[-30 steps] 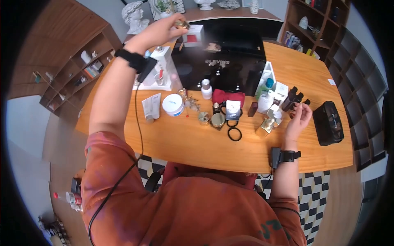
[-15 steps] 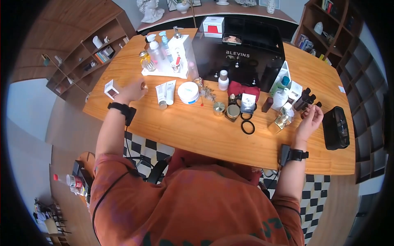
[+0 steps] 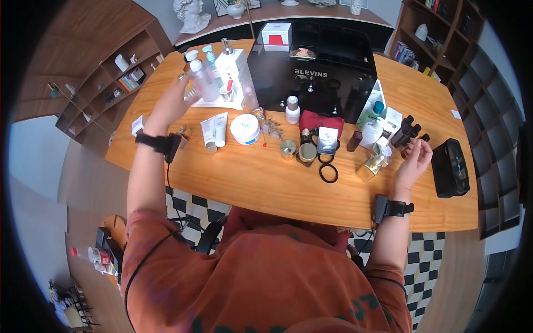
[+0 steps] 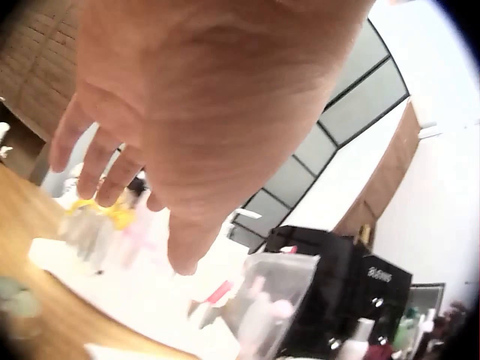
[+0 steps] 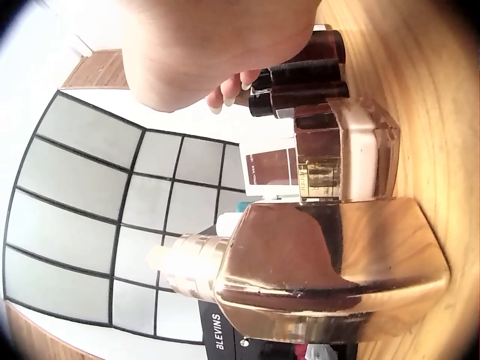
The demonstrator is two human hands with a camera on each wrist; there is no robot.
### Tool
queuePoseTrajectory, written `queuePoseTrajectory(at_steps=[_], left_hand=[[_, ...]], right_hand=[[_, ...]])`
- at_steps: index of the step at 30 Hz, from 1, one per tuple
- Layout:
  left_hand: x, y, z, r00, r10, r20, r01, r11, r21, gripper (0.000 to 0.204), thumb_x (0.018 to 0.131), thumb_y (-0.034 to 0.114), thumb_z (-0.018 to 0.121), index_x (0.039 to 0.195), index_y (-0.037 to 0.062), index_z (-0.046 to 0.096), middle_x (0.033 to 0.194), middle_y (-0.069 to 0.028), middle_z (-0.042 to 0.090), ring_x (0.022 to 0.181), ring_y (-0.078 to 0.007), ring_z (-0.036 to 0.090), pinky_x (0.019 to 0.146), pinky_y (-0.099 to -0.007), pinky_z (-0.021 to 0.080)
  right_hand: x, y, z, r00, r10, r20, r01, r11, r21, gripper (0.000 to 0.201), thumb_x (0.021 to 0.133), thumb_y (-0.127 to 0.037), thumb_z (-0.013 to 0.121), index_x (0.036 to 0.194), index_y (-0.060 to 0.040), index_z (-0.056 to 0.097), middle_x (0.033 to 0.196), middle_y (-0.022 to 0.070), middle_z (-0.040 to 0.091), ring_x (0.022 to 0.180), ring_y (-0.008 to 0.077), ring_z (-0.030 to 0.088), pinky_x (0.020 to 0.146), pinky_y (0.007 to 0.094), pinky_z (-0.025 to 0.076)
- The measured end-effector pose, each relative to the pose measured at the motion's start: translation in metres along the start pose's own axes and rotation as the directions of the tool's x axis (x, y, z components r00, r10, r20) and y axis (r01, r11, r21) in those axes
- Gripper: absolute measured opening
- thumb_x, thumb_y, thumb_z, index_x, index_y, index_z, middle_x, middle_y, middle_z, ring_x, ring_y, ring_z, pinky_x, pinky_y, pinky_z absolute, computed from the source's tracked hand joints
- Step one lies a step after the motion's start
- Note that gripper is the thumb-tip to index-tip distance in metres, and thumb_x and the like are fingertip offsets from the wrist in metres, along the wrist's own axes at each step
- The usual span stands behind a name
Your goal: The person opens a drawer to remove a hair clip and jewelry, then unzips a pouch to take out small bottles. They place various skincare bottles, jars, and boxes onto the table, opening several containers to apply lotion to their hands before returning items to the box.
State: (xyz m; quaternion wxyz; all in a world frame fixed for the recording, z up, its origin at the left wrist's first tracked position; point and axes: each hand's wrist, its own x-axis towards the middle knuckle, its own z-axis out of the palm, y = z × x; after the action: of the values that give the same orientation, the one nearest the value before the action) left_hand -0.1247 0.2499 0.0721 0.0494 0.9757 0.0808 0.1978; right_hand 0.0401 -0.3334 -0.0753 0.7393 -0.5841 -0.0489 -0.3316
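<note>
My left hand (image 3: 170, 105) reaches over the left of the table with fingers extended and nothing in its grasp. Beyond its fingertips stands a white organiser (image 3: 232, 104) holding pump bottles (image 3: 210, 61); a perfume bottle with yellow on it (image 4: 97, 225) shows below the fingers in the left wrist view. A small gold-brown jar (image 3: 184, 132) stands beside the wrist. My right hand (image 3: 412, 165) stays at the right, fingers loosely bent next to several dark bottles (image 3: 408, 129). A gold pump bottle (image 5: 330, 277) and a clear-walled bottle (image 5: 360, 154) stand close to it.
A black BLEVINS case (image 3: 311, 75) stands at the back, a white box (image 3: 276, 36) on top. Tubes (image 3: 215, 130), a white tub (image 3: 245, 129), small jars (image 3: 307, 152) and black hair ties (image 3: 328, 173) lie mid-table. A black pouch (image 3: 451, 168) sits far right.
My left hand carried the small jar from above the case to the left of the table, let go of it there, then moved toward the organiser. The right hand has stayed in place.
</note>
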Motion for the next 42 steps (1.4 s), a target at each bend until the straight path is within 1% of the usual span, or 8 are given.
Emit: queuePoseTrajectory(at_steps=[7, 10, 15, 22, 28, 33, 39, 42], left_hand=[[0.143, 0.116, -0.006, 0.812, 0.554, -0.187, -0.573, 0.817, -0.068, 0.055, 0.093, 0.023, 0.074, 0.141, 0.0048, 0.054, 0.132, -0.0184, 0.062, 0.121, -0.0318, 0.061, 0.103, -0.0389, 0.049], [0.172, 0.176, 0.0, 0.892, 0.415, 0.177, -0.391, 0.907, -0.155, 0.064, 0.09, 0.033, 0.076, 0.143, 0.0051, 0.053, 0.137, -0.0238, 0.06, 0.127, -0.0367, 0.058, 0.107, -0.0414, 0.047], [0.228, 0.202, 0.064, 0.828, 0.34, 0.446, -0.354, 0.934, -0.054, 0.066, 0.094, 0.031, 0.072, 0.15, 0.0065, 0.046, 0.135, -0.0202, 0.064, 0.123, -0.0335, 0.062, 0.101, -0.0417, 0.048], [0.243, 0.21, 0.083, 0.782, 0.315, 0.538, -0.373, 0.928, -0.002, 0.065, 0.089, 0.025, 0.075, 0.144, 0.0021, 0.051, 0.129, -0.0204, 0.067, 0.12, -0.0347, 0.063, 0.099, -0.0395, 0.049], [0.21, 0.203, 0.046, 0.87, 0.382, 0.31, -0.393, 0.919, -0.028, 0.069, 0.078, 0.039, 0.084, 0.128, -0.0019, 0.063, 0.109, -0.0226, 0.072, 0.103, -0.0348, 0.07, 0.089, -0.0394, 0.053], [0.149, 0.163, -0.006, 0.888, 0.414, -0.202, -0.445, 0.883, -0.147, 0.067, 0.086, 0.04, 0.08, 0.134, -0.0025, 0.06, 0.111, -0.0179, 0.071, 0.104, -0.0257, 0.068, 0.092, -0.0342, 0.053], [0.029, 0.067, -0.033, 0.976, -0.024, -0.217, -0.068, 0.91, -0.408, 0.07, 0.085, 0.028, 0.084, 0.139, -0.0041, 0.055, 0.127, -0.0179, 0.064, 0.116, -0.0242, 0.063, 0.098, -0.0347, 0.05], [-0.029, 0.012, -0.005, 0.959, -0.188, -0.214, 0.13, 0.957, -0.26, 0.067, 0.083, 0.025, 0.085, 0.136, -0.0057, 0.057, 0.124, -0.0208, 0.064, 0.113, -0.0276, 0.065, 0.096, -0.0363, 0.052]], right_hand=[[0.001, 0.001, -0.002, 1.0, -0.007, 0.015, 0.007, 1.0, 0.004, 0.017, 0.105, -0.017, 0.061, 0.116, -0.0064, 0.055, 0.104, 0.0049, 0.069, 0.09, 0.008, 0.061, 0.073, 0.0224, 0.047], [0.004, 0.004, -0.005, 1.0, -0.005, 0.008, 0.005, 1.0, 0.027, 0.017, 0.105, -0.017, 0.061, 0.116, -0.0065, 0.055, 0.104, 0.0048, 0.069, 0.091, 0.0083, 0.062, 0.073, 0.0223, 0.047], [0.004, 0.005, -0.005, 0.999, -0.041, 0.023, 0.04, 0.999, 0.022, 0.019, 0.104, -0.017, 0.062, 0.118, -0.0072, 0.055, 0.105, 0.0039, 0.069, 0.092, 0.0089, 0.062, 0.074, 0.023, 0.047], [0.002, -0.003, 0.001, 0.999, -0.017, 0.04, 0.014, 0.998, 0.068, 0.019, 0.104, -0.018, 0.063, 0.117, -0.0074, 0.055, 0.106, 0.0028, 0.069, 0.093, 0.0086, 0.061, 0.075, 0.0232, 0.045], [0.0, -0.004, 0.003, 1.0, -0.003, 0.012, 0.002, 0.998, 0.067, 0.018, 0.104, -0.017, 0.063, 0.116, -0.0073, 0.055, 0.104, 0.003, 0.069, 0.091, 0.0082, 0.061, 0.074, 0.0227, 0.045], [0.003, 0.001, -0.001, 0.999, -0.031, 0.02, 0.03, 0.999, 0.033, 0.016, 0.104, -0.016, 0.062, 0.115, -0.0069, 0.056, 0.104, 0.0045, 0.07, 0.088, 0.0079, 0.061, 0.073, 0.0214, 0.046], [0.012, 0.011, -0.01, 0.993, -0.118, 0.016, 0.118, 0.993, -0.011, 0.015, 0.105, -0.015, 0.06, 0.114, -0.0035, 0.056, 0.104, 0.0088, 0.069, 0.087, 0.0095, 0.062, 0.075, 0.0223, 0.049], [0.015, 0.01, -0.014, 0.993, -0.105, -0.05, 0.105, 0.994, -0.019, 0.014, 0.105, -0.013, 0.06, 0.113, -0.0029, 0.057, 0.102, 0.0094, 0.069, 0.087, 0.0107, 0.062, 0.077, 0.0241, 0.051]])
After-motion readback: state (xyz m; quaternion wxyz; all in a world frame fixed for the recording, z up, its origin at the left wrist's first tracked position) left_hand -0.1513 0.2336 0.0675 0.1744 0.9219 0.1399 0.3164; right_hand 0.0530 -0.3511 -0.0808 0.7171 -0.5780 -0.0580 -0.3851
